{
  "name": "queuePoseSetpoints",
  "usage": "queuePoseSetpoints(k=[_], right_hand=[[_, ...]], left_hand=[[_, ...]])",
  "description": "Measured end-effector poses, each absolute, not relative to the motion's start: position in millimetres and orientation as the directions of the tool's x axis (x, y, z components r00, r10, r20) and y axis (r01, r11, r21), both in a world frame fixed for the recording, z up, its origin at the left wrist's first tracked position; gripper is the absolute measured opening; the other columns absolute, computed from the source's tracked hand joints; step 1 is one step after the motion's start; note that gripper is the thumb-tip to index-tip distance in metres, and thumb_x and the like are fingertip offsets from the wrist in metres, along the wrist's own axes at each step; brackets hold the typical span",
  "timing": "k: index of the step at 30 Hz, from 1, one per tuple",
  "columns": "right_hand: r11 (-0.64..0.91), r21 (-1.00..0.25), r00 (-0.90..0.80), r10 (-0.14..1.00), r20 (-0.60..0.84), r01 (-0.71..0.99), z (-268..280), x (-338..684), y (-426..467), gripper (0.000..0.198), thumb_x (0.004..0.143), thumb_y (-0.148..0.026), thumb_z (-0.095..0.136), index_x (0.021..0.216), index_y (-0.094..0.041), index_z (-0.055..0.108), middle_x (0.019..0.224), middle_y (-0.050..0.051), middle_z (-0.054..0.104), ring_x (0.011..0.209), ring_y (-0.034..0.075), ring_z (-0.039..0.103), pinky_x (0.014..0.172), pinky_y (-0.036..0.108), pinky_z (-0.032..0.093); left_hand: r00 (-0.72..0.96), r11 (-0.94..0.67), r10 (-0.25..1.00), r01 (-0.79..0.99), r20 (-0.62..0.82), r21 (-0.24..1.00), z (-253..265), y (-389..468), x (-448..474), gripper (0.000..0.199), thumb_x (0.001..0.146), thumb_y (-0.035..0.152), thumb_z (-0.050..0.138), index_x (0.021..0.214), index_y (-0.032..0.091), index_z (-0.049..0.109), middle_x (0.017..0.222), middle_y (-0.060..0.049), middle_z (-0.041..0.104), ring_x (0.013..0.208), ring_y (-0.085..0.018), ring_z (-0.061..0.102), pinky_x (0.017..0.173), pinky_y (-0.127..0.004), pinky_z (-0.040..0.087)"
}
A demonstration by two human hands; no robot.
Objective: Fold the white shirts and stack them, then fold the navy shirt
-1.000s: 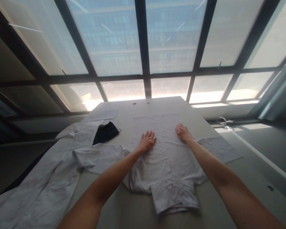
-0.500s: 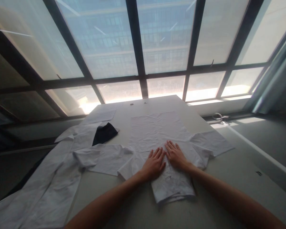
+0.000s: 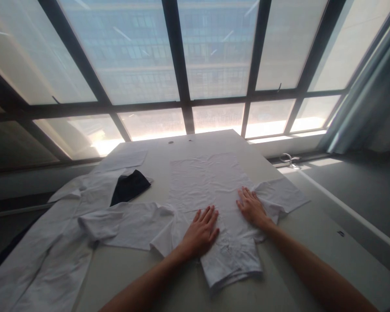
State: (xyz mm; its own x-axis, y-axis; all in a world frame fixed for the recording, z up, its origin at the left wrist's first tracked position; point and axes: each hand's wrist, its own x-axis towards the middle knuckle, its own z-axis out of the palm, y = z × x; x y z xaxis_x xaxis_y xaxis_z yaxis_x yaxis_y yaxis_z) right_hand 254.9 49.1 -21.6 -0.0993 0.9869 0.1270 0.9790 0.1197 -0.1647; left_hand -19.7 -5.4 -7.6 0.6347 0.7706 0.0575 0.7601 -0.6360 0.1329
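Observation:
A white long-sleeved garment (image 3: 208, 175) lies spread and slightly wrinkled on the white table (image 3: 156, 281). Its left sleeve (image 3: 133, 225) and right sleeve (image 3: 284, 193) reach out to either side, and a narrower, creased part (image 3: 232, 264) points toward me. My left hand (image 3: 201, 232) rests palm down on the middle of the garment, fingers stretched out. Flat on the cloth near the base of the right sleeve is my right hand (image 3: 251, 208), also with extended fingers. Neither hand grips anything.
More white clothing (image 3: 68, 234) drapes over the table's left side, with a dark cloth (image 3: 131, 186) lying against it. A flat white piece (image 3: 123, 160) is farther back. Large windows (image 3: 217, 47) stand beyond the table; a grey curtain (image 3: 367, 95) hangs at the right.
My hands have moved apart across the cloth: they were side by side at the middle, and the right one has slid toward the right sleeve. The view has shifted slightly.

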Motion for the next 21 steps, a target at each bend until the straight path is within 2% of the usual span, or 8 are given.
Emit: queuePoseSetpoints(k=[8, 15, 18, 21], right_hand=[[0.144, -0.172, -0.124, 0.985, 0.123, 0.974, -18.4, 242.3, 39.4, 0.059, 0.102, -0.033, 0.031, 0.153, -0.005, 0.039, 0.162, 0.017, 0.031, 0.152, 0.027, 0.022, 0.122, 0.044, 0.016], [0.441, -0.263, -0.431, 0.897, 0.099, 0.858, -9.1, 176.8, 68.3, 0.060, 0.103, -0.036, 0.029, 0.159, -0.011, 0.028, 0.166, 0.011, 0.020, 0.154, 0.020, 0.013, 0.123, 0.043, 0.011], [0.414, -0.245, -0.409, 0.910, 0.072, 0.877, -11.6, 173.2, 103.0, 0.062, 0.104, -0.039, 0.029, 0.158, -0.010, 0.028, 0.165, 0.013, 0.022, 0.153, 0.022, 0.015, 0.123, 0.045, 0.011], [0.304, -0.204, -0.301, 0.953, 0.047, 0.931, -16.3, 195.8, 138.8, 0.064, 0.104, -0.044, 0.028, 0.159, -0.011, 0.027, 0.165, 0.014, 0.021, 0.153, 0.023, 0.015, 0.122, 0.047, 0.011]], left_hand=[[0.631, -0.632, 0.773, 0.756, 0.067, 0.169, -9.5, -4.3, -20.3, 0.063, 0.104, 0.050, 0.035, 0.160, 0.022, 0.027, 0.166, -0.009, 0.019, 0.154, -0.025, 0.016, 0.124, -0.049, 0.016], [0.632, -0.635, 0.772, 0.756, 0.076, 0.158, -11.1, -4.4, -19.5, 0.064, 0.104, 0.048, 0.034, 0.161, 0.023, 0.020, 0.167, -0.007, 0.017, 0.154, -0.025, 0.015, 0.124, -0.049, 0.015], [0.634, -0.636, 0.770, 0.754, 0.070, 0.162, -13.3, -3.7, -20.4, 0.064, 0.104, 0.048, 0.034, 0.162, 0.024, 0.019, 0.167, -0.007, 0.017, 0.154, -0.025, 0.015, 0.124, -0.049, 0.015], [0.644, -0.645, 0.762, 0.745, 0.069, 0.170, -15.3, -3.8, -21.8, 0.063, 0.105, 0.051, 0.031, 0.161, 0.023, 0.022, 0.167, -0.007, 0.016, 0.154, -0.025, 0.013, 0.125, -0.049, 0.014]])
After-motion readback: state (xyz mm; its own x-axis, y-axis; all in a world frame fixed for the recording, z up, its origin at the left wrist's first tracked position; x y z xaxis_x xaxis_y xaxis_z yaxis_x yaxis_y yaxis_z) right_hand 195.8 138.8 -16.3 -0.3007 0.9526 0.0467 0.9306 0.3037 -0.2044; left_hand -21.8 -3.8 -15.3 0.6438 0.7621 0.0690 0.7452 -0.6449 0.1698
